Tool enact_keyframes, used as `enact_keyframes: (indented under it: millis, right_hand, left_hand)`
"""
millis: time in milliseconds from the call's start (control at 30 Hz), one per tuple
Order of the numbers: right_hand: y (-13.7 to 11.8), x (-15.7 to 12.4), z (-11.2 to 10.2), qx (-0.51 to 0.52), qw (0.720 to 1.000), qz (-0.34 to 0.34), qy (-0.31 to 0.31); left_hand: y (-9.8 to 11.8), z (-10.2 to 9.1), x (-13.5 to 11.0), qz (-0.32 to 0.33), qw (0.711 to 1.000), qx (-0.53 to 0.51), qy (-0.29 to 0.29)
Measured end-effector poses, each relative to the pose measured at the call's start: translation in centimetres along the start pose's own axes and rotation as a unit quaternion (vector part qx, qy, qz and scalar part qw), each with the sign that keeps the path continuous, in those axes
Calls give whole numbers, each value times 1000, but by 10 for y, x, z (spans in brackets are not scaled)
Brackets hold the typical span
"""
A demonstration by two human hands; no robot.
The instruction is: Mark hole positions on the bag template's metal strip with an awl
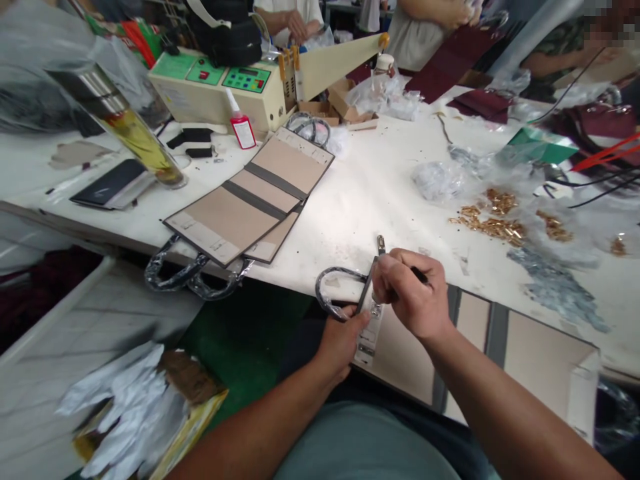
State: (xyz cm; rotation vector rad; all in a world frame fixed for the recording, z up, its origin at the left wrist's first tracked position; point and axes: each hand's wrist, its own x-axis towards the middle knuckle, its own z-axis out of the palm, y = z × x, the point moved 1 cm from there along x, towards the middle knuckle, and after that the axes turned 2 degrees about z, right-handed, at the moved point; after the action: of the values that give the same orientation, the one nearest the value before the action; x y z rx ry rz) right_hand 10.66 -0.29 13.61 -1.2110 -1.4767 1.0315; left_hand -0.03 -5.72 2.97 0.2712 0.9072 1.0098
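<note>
A beige flat bag panel [405, 350] with dark grey strips lies across my lap and the table's front edge. My left hand [343, 343] is closed on its left edge, beside a plastic-wrapped dark handle loop [323, 290]. Over the whitish strip near that edge, my right hand [413, 293] is closed around a slim black tool [420, 275]; most of it is hidden by the fingers, so its kind is unclear. A dark tab with a gold metal end [381, 244] sticks out just past the right hand's fingers.
More bag panels [225, 220] lie stacked at left, handles hanging over the edge. Behind them stand a red-labelled bottle [243, 123], a flask [140, 140] and a cream machine [225, 87]. Gold metal pieces [490, 223] lie at right. Co-workers sit opposite. A box with paper [145, 407] stands below.
</note>
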Motion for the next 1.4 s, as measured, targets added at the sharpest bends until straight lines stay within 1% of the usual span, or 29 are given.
enact_keyframes:
  millis: [67, 167, 233, 333, 467, 567, 633, 700, 767, 833, 867, 900, 967, 1033, 1067, 1133, 1167, 1233, 1267, 1300, 1333, 1367, 1400]
  right_hand:
    - [-2, 3, 6, -43, 999, 3, -24]
    - [0, 4, 6, -84, 996, 31, -23]
    - [2, 2, 4, -54, 998, 31, -1]
    - [7, -4, 0, -8, 1000, -3, 14]
    - [17, -11, -4, -4, 1000, 0, 22]
    - [21, -15, -5, 63, 997, -22, 49]
    - [23, -17, -5, 83, 994, -34, 62]
    - [27, -19, -11, 73, 994, -16, 78]
    - [29, -20, -23, 53, 992, 27, 108]
    - [29, -19, -42, 8, 986, 89, 139]
    - [28, -19, -51, -35, 982, 121, 141]
    - [28, -18, -60, -89, 976, 146, 132]
    - [31, -16, -70, -219, 957, 174, 80]
    - [38, -13, -71, -338, 922, 187, 30]
    - [42, -12, -69, -381, 904, 192, 20]
    - [50, -10, -64, -435, 879, 194, 20]
    - [53, -10, -62, -449, 873, 186, 24]
    - [56, -9, -58, -463, 870, 168, 29]
    - [56, -9, -58, -466, 869, 164, 29]
    - [56, -8, -58, -468, 868, 163, 28]
    - [56, -7, -59, -467, 869, 163, 25]
    - [55, -7, -61, -465, 869, 166, 21]
    - [55, -6, -62, -463, 870, 168, 16]
  left_hand:
    - [0, 0, 0, 5, 1000, -6, 1]
    - [0, -1, 1, 4, 1000, -14, -1]
    - [0, -2, 2, 0, 1000, -13, -4]
    - [-1, -3, 2, 2, 1000, -10, -6]
    - [-2, -3, 2, 1, 1000, -6, -2]
    - [-2, -2, 2, -4, 1000, -2, -1]
    - [-2, -2, 3, -3, 1000, -1, 0]
    - [-3, -3, 2, -4, 1000, 2, 0]
    - [-4, -4, 1, -7, 1000, 8, 0]
    - [-7, -7, -1, -8, 1000, 18, 5]
    - [-8, -9, -2, -9, 1000, 23, 9]
    - [-10, -10, -3, -10, 999, 28, 12]
    - [-13, -10, -5, -12, 999, 37, 16]
    - [-15, -9, -6, -14, 999, 46, 15]
    - [-15, -9, -6, -14, 998, 52, 14]
    - [-14, -10, -8, -12, 998, 65, 9]
    - [-12, -12, -10, -9, 997, 71, 7]
    - [-5, -22, -16, 22, 995, 96, 27]
    - [1, -29, -19, 57, 990, 123, 50]
    - [8, -36, -24, 106, 978, 163, 81]
    - [16, -42, -28, 170, 954, 217, 115]
    - [26, -45, -32, 249, 915, 284, 145]
    - [35, -46, -36, 332, 858, 357, 159]
